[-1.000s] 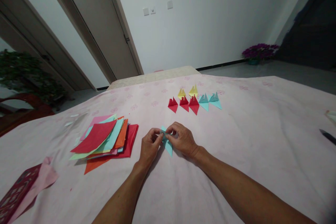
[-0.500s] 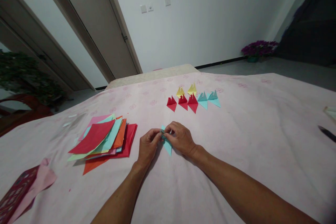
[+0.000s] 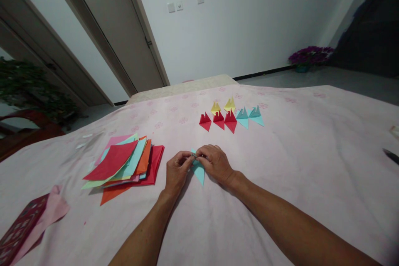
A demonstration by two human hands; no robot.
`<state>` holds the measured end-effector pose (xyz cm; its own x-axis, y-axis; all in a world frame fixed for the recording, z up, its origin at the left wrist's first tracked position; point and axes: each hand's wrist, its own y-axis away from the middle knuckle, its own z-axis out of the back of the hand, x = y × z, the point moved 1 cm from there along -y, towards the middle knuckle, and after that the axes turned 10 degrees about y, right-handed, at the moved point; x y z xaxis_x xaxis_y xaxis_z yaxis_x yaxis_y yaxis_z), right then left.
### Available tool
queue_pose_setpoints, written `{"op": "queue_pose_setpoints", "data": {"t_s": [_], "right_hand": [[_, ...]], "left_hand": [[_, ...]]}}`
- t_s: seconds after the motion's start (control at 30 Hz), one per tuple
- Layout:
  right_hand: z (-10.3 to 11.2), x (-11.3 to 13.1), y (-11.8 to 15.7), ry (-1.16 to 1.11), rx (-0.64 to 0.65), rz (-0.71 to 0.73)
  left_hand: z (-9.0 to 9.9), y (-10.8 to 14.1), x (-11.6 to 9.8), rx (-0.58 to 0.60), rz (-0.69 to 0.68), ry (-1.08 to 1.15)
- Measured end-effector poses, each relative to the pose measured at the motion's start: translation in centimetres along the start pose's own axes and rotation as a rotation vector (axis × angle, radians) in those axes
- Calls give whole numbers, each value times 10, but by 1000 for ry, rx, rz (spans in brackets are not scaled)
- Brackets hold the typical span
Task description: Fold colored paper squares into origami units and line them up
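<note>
Left hand (image 3: 180, 171), right hand (image 3: 217, 164) both pinch blue paper (image 3: 198, 173), apparently mid-fold. Next move likely calls for a firm crease between those fingers (image 3: 182, 156).

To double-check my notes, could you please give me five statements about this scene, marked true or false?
1. The left hand and right hand both pinch light blue paper. True.
2. A red sheet tops the paper stack. True.
3. The paper stack lies right of the hands. False: it lies left.
4. Three red pieces and two yellow pieces sit beyond the hands. True.
5. The yellow pieces are nearer the hands than the red pieces. False: they are farther.
</note>
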<state>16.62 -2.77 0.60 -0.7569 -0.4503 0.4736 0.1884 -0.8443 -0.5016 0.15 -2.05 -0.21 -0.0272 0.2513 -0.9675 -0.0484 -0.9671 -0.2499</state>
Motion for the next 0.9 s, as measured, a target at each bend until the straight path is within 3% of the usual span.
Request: {"op": "queue_pose_setpoints", "data": {"t_s": [0.37, 0.7, 0.9], "right_hand": [[-2, -3, -2, -33, 35, 4], [0, 2, -2, -23, -34, -117], [-1, 0, -3, 12, 18, -64]], "left_hand": [[3, 1, 2, -5, -38, -86], [2, 2, -1, -10, -71, -120], [0, 2, -5, -33, -67, -131]]}}
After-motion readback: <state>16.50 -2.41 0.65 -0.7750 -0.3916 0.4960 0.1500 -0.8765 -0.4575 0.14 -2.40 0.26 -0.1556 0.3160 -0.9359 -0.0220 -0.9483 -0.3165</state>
